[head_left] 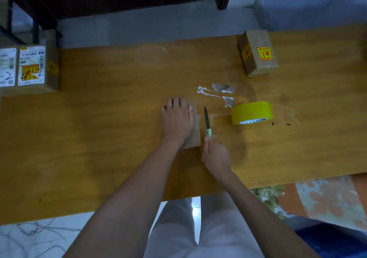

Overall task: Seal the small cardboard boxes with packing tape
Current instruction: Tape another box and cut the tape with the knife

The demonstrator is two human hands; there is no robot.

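Note:
My left hand [177, 118] lies flat with straight fingers on top of a small cardboard box [195, 130] in the middle of the wooden table [99, 138]. My right hand [215, 155] grips the pale green handle of a knife [207, 121], whose dark blade points away from me just right of the box. A strip of clear tape runs from the box to the yellow tape roll [251, 112], which stands on the table to the right. The blade sits over that strip.
A taped cardboard box with yellow fragile stickers [257, 53] stands at the far right of the table. Two labelled boxes [29, 69] sit at the left edge. Torn scraps of tape and paper [217, 91] lie behind the knife. A patterned cloth [327, 200] is at lower right.

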